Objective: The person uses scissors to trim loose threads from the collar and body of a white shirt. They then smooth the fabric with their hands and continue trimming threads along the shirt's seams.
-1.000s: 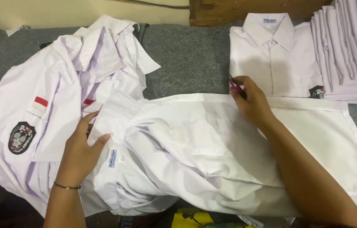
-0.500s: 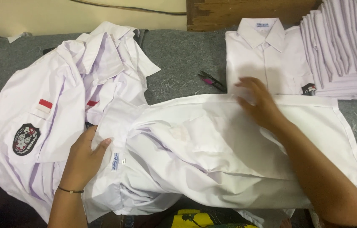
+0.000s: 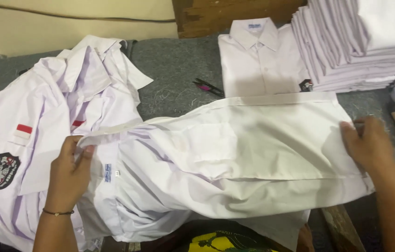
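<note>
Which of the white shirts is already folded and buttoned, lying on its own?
The folded shirt at the table's far edge, collar up, beside the stack of shirts. The shirt under both hands lies spread out; those at left are a loose pile.

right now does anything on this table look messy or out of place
Yes. The unfolded white shirts at the left lie in a crumpled heap, unlike the neat folded stack at top right. Small scissors and stray thread clippings lie loose on the grey cloth.
</note>
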